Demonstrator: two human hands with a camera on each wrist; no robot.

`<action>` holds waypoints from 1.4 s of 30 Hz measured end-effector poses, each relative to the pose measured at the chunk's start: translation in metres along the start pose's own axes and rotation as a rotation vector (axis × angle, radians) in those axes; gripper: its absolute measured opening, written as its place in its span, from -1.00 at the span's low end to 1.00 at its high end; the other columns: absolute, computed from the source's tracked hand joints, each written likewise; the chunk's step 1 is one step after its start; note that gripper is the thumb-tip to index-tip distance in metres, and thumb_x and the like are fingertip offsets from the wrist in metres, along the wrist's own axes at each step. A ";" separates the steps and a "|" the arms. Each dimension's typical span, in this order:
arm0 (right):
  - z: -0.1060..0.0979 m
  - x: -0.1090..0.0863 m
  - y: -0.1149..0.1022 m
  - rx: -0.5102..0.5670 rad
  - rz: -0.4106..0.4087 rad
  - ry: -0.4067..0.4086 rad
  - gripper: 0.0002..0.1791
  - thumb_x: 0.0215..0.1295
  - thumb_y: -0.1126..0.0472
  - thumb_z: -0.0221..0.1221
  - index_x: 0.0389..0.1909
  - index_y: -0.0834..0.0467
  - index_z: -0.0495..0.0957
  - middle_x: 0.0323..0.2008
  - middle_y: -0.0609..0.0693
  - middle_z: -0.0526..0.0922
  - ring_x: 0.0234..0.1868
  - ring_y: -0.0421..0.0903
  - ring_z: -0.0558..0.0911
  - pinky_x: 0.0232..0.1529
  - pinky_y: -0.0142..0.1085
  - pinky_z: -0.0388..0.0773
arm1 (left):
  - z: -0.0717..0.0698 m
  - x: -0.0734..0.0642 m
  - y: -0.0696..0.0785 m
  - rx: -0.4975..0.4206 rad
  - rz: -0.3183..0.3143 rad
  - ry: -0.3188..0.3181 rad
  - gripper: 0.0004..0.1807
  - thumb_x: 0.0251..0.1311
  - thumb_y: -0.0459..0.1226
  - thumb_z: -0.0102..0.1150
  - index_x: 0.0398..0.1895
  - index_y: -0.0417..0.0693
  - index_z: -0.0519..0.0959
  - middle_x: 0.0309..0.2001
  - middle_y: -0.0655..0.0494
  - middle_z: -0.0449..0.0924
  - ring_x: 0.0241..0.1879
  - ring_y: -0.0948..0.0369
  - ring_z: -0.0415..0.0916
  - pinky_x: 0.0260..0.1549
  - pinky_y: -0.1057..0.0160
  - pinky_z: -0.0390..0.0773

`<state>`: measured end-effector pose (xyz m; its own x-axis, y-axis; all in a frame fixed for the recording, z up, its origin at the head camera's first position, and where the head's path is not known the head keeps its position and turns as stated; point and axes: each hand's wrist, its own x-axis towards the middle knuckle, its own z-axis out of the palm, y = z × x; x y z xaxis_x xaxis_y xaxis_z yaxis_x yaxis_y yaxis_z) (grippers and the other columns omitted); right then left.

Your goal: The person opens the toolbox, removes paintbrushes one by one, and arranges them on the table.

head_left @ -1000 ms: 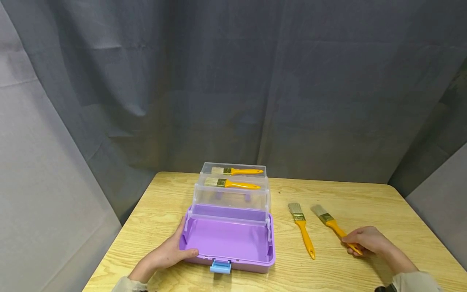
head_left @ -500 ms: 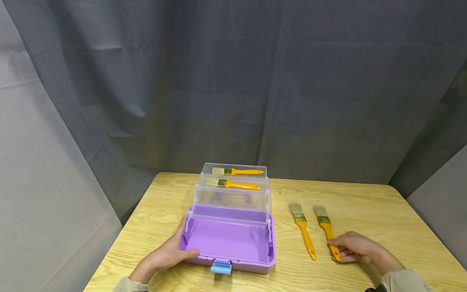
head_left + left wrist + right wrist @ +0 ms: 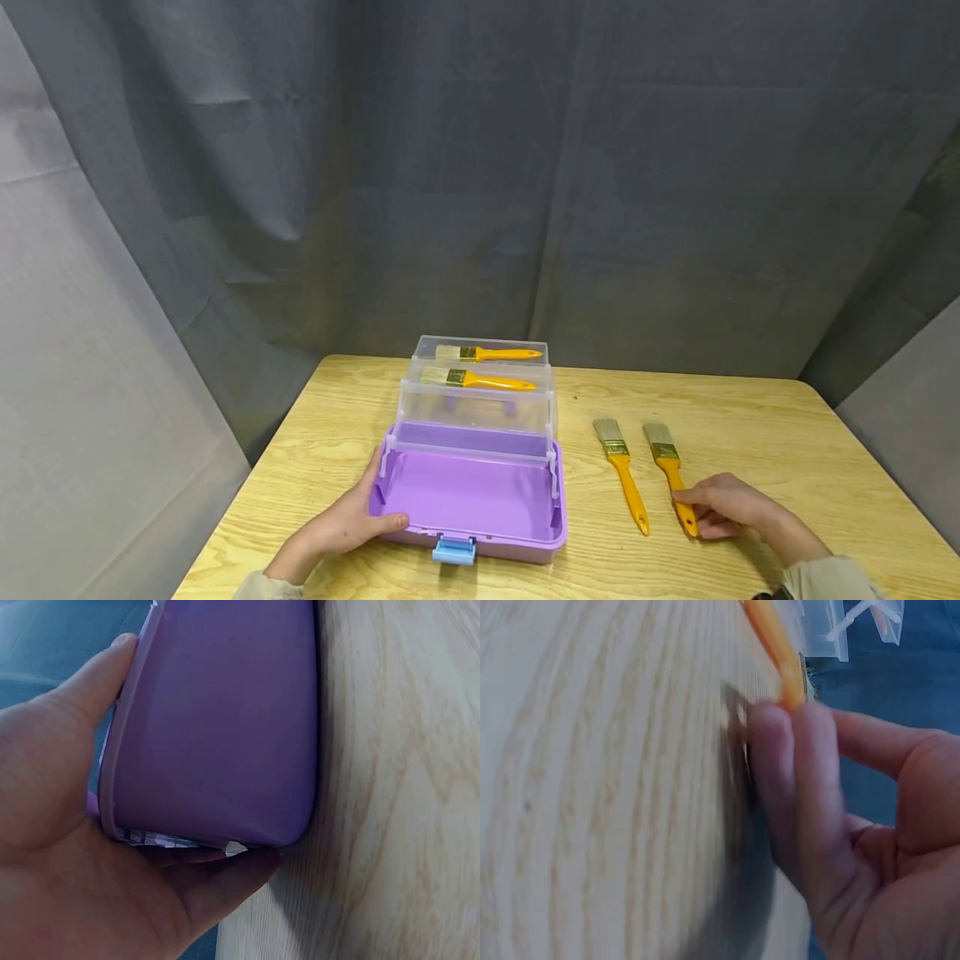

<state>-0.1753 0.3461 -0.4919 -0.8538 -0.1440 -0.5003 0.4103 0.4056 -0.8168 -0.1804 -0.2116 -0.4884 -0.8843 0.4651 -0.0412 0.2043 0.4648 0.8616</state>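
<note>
A purple toolbox (image 3: 465, 492) with a blue latch (image 3: 453, 550) stands unfolded on the table. My left hand (image 3: 341, 525) holds its front left corner, thumb over the rim and fingers against the side; in the left wrist view that hand (image 3: 82, 847) wraps the corner of the purple wall (image 3: 217, 720). On the right, my right hand (image 3: 731, 508) pinches the handle end of a yellow-handled paintbrush (image 3: 673, 475), which lies on the table, bristles pointing away. Just left of it lies a second paintbrush (image 3: 622, 475). In the right wrist view, the fingers of my right hand (image 3: 832, 817) are close to the tabletop.
Clear stepped trays (image 3: 472, 408) rise behind the box's purple base. One paintbrush (image 3: 480, 378) lies in the nearer tray and another paintbrush (image 3: 487, 352) in the top tray. Behind the wooden table (image 3: 300, 442) hangs a dark grey curtain (image 3: 480, 167).
My right hand has moved left, turning the right-hand paintbrush from slanted to nearly parallel with the one beside it. Over the last half second it barely moves. The left hand stays on the toolbox.
</note>
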 end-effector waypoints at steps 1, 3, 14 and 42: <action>0.001 -0.001 -0.001 -0.019 -0.006 0.017 -0.72 0.28 0.08 0.18 -0.47 0.24 0.55 -0.67 -0.06 0.55 -0.68 -0.27 0.57 -0.58 -0.42 0.58 | 0.000 0.000 0.000 0.002 -0.002 0.001 0.25 0.10 -0.13 0.34 0.46 -0.04 -0.53 0.46 -0.24 -0.49 0.40 -0.21 -0.31 0.29 -0.23 -0.19; 0.003 -0.003 -0.005 -0.070 -0.029 0.051 -0.70 0.27 0.09 0.18 -0.54 0.22 0.53 -0.70 -0.05 0.53 -0.71 -0.26 0.53 -0.63 -0.41 0.54 | 0.000 -0.001 0.000 0.005 -0.002 0.004 0.25 0.10 -0.14 0.33 0.46 -0.04 -0.53 0.46 -0.24 -0.49 0.40 -0.21 -0.30 0.29 -0.23 -0.18; 0.034 0.003 -0.069 -0.352 -0.287 0.315 -0.72 0.30 0.16 0.16 -0.51 0.29 0.51 -0.61 0.06 0.57 -0.54 -0.03 0.61 -0.49 -0.17 0.62 | -0.001 0.001 -0.001 -0.024 0.042 0.009 0.25 0.08 -0.19 0.35 0.46 -0.08 -0.52 0.46 -0.29 -0.43 0.40 -0.22 -0.23 0.29 -0.21 -0.16; 0.114 0.084 -0.198 -0.711 -0.813 0.343 -0.58 0.15 0.11 0.33 -0.03 0.27 0.63 -0.11 0.12 0.68 -0.08 0.09 0.61 -0.10 -0.06 0.57 | 0.001 0.000 -0.001 -0.016 0.017 0.028 0.24 0.09 -0.16 0.34 0.47 -0.06 -0.51 0.46 -0.29 -0.42 0.40 -0.22 -0.26 0.29 -0.22 -0.22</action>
<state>-0.2917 0.1510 -0.4047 -0.8716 -0.3883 0.2992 -0.4883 0.7415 -0.4601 -0.1798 -0.2115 -0.4894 -0.8921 0.4516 -0.0128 0.2126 0.4447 0.8701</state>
